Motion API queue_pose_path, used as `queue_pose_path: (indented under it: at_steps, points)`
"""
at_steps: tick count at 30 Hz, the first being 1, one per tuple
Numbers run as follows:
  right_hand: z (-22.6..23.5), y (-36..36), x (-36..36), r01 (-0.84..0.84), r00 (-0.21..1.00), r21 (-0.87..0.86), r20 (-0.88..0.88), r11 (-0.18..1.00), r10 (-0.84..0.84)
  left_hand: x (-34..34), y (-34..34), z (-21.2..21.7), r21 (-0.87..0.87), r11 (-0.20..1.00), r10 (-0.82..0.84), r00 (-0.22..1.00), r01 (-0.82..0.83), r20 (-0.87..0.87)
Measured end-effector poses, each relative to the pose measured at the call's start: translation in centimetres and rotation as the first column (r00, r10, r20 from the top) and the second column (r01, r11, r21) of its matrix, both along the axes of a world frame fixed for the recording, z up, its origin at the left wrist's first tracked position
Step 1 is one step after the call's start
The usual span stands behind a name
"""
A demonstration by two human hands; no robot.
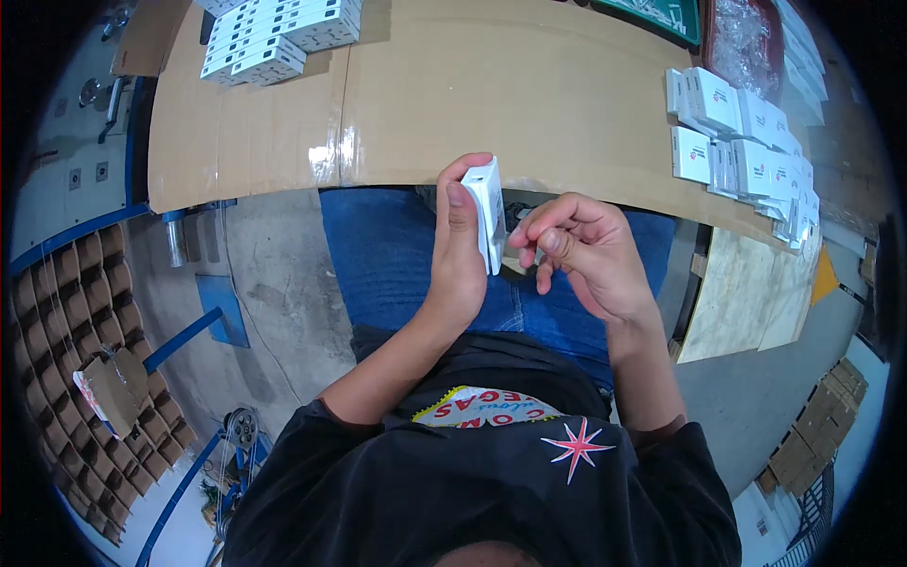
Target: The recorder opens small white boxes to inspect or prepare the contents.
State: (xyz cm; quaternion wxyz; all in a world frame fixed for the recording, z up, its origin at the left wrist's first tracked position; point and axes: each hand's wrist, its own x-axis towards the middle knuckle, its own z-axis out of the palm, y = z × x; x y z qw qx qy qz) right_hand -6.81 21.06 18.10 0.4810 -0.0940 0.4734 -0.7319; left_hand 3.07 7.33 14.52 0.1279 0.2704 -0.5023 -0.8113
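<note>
My left hand is closed around a slim white carton, held on edge over my lap just in front of the table. Its thumb lies on the near left side and its fingers wrap behind. To the right of the carton, my right hand is raised with thumb and forefinger pinched together and the other fingers curled loosely. Whether something small sits in that pinch cannot be made out. The right fingertips are close to the carton's right face, seemingly a little apart from it.
A cardboard-covered table spans ahead. White cartons are stacked far left; thinner white boxes are piled at right. Behind those stand a green tray of small white parts and a red tray of clear plastic. Cardboard dividers lean at left.
</note>
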Motion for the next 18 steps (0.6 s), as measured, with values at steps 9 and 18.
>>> queue_pose_path:
  at_steps: [9, 18]
  points:
    - [-2.2, -0.3, 0.7, -0.004, 0.919, -0.567, 0.322, 0.824, 0.226, 0.1, -0.1, 0.1, -0.128, 0.992, 0.0, 0.999, -0.007, -0.05]
    - [-0.7, -1.1, 0.0, 0.081, 0.935, 0.135, -0.354, 0.988, -0.028, 0.0, 0.2, 0.5, -0.027, 0.999, 0.021, 0.996, -0.023, -0.087]
